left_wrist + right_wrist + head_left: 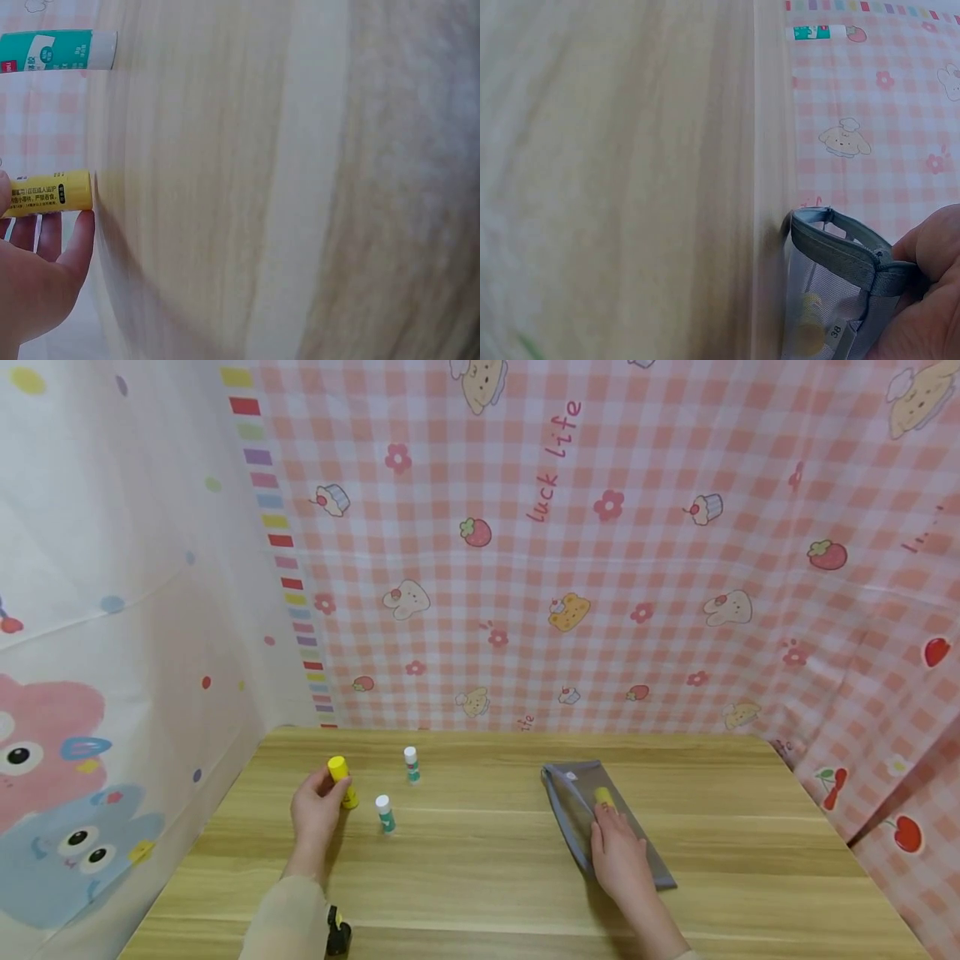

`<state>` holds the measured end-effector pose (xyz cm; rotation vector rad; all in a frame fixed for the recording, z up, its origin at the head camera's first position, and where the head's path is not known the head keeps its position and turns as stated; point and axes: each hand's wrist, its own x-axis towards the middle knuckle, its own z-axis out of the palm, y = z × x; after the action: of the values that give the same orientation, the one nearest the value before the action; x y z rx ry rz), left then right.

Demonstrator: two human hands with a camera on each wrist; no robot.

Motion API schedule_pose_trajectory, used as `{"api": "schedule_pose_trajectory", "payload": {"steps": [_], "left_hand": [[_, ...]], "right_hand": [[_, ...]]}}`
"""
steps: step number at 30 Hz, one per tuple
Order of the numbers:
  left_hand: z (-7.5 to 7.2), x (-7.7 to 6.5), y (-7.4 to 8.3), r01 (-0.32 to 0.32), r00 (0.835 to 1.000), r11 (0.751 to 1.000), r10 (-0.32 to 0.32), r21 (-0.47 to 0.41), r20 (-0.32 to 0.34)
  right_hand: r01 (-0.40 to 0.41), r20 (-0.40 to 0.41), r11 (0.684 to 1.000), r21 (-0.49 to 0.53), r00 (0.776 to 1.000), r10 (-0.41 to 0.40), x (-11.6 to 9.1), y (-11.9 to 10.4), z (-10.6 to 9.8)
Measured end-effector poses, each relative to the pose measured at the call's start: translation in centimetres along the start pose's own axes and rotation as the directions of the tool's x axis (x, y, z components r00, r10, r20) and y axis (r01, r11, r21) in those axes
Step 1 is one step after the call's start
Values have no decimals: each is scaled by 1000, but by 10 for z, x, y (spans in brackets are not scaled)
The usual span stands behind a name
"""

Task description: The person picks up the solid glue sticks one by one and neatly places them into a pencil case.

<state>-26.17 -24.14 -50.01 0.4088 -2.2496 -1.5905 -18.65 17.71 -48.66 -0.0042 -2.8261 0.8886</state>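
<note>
My left hand [313, 810] holds a yellow glue stick [340, 770] between thumb and fingers. In the left wrist view that yellow glue stick [60, 191] has its end at the tabletop, and dark print shows on its side. On the right, a grey mesh zipper pouch [651, 852] has its zipped edge parted. The right wrist view shows my right hand [926, 300] pinching the edge of this pouch [832, 251]. Through the mesh a yellow cylinder [810, 330] is visible inside, blurred; from above, its yellow end [603, 796] appears just beyond my right fingers.
Two green glue sticks with white caps stand upright right of my left hand, one nearer [385, 814] and one farther back [412, 765]. A small black object [339, 935] is beside my left sleeve. Patterned curtains [480, 568] border the wooden table [480, 893] behind and at both sides.
</note>
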Motion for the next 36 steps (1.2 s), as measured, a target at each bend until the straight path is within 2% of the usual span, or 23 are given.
{"api": "schedule_pose_trajectory", "payload": {"steps": [10, 19, 31, 36], "left_hand": [[-2, -4, 3, -43, 998, 998, 41, -51, -45], [-7, -9, 18, -46, 998, 996, 42, -83, -43], [-8, -12, 37, -117, 991, 984, 107, -131, -84], [-9, -12, 41, -121, 992, 981, 112, -154, -65]], "right_hand": [[-2, 1, 1000, -1, 1000, 2, 0, 1, 0], [-8, 9, 1000, 0, 1000, 8, -1, 0, -1], [-10, 13, 1000, 4, 1000, 10, 0, 0, 0], [-12, 18, 1000, 3, 1000, 12, 0, 1, 0]]}}
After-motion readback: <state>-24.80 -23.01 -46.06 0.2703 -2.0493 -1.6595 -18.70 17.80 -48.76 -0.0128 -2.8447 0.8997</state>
